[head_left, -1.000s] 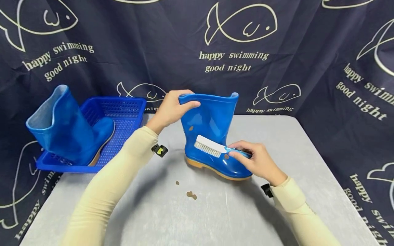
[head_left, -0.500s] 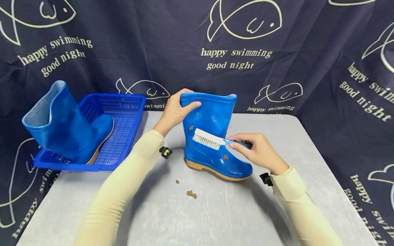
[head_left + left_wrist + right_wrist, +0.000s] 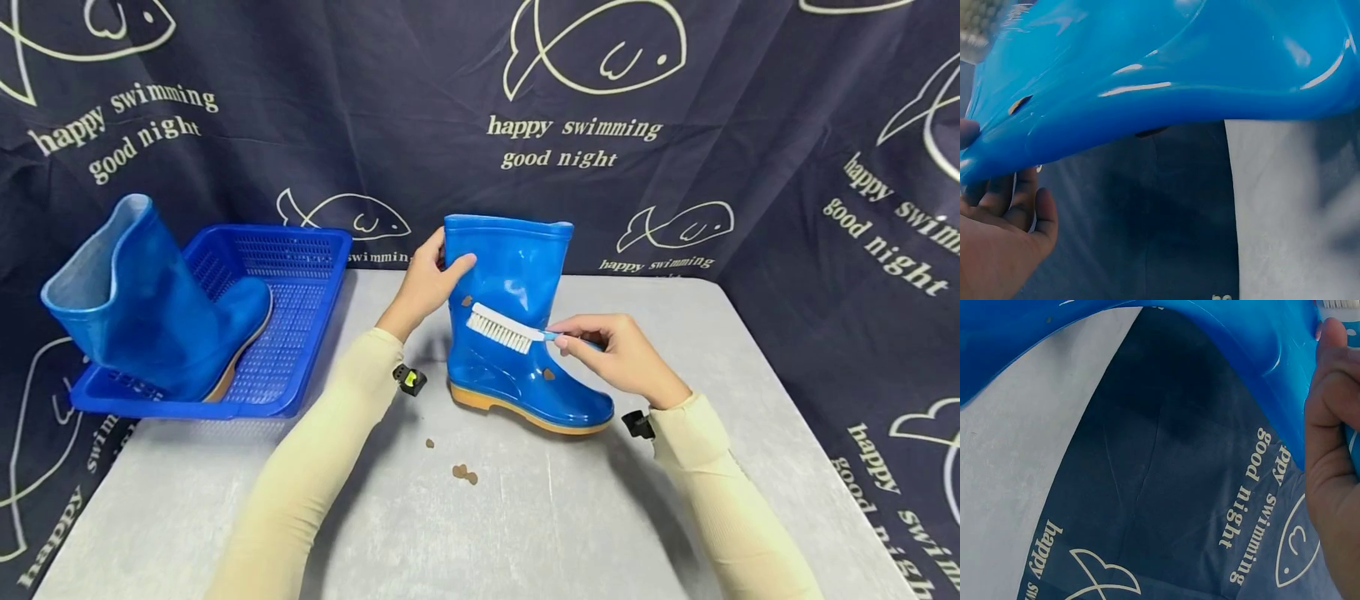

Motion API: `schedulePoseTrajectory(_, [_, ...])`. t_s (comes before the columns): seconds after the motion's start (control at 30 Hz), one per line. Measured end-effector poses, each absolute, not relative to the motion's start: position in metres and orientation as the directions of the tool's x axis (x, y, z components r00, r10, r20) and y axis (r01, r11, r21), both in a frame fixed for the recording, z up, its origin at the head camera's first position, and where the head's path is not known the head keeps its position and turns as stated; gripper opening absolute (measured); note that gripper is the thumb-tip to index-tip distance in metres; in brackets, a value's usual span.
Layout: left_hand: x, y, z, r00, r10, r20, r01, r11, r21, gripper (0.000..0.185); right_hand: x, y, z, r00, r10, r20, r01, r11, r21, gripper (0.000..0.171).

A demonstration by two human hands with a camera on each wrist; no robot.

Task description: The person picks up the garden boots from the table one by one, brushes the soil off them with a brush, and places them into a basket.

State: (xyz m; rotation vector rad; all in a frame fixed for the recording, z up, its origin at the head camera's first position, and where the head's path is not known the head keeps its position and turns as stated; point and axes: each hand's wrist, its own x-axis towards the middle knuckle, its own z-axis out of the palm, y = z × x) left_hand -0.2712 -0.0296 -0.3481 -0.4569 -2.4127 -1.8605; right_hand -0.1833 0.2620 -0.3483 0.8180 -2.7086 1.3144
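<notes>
The shiny blue rain boot (image 3: pixel 517 325) stands up straight on its tan sole, toe pointing toward the right hand (image 3: pixel 618 358), with a few small brown mud spots on its side. The left hand (image 3: pixel 425 279) holds its tall top edge. The little brush (image 3: pixel 510 329) has a white head and a blue handle pinched in the right hand's grip, with its bristles pressed on the boot's side just beyond the fingers.

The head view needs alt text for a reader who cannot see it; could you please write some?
A person's left hand grips the shaft of an upright blue rubber boot on a grey table, while the right hand holds a white brush against its side. A second boot sits in a blue basket to the left.
</notes>
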Motion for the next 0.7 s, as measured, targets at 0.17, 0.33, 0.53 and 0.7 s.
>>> schedulePoseTrajectory(0.17, [-0.265, -0.034, -0.357, -0.957, 0.162, 0.24, 0.264, 0.147, 0.953, 0.051, -0.188, 0.259, -0.35, -0.866, -0.436, 0.245, -0.459, 0.497, -0.736, 0.019])
schedulePoseTrajectory(0.33, [-0.263, -0.032, -0.36, -0.949, 0.102, 0.297, 0.308, 0.115, 0.944, 0.044, -0.189, 0.257, -0.352, -0.864, -0.427, 0.266, -0.467, 0.481, -0.742, 0.021])
schedulePoseTrajectory(0.53, [-0.27, -0.033, -0.359, -0.943, 0.096, 0.319, 0.33, 0.138, 0.934, 0.037, -0.192, 0.254, -0.349, -0.848, -0.397, 0.351, -0.514, 0.457, -0.725, 0.025])
schedulePoseTrajectory(0.7, [-0.278, -0.036, -0.353, -0.954, 0.15, 0.259, 0.282, 0.161, 0.946, 0.038, -0.2, 0.251, -0.341, -0.815, -0.394, 0.425, -0.574, 0.448, -0.686, 0.026])
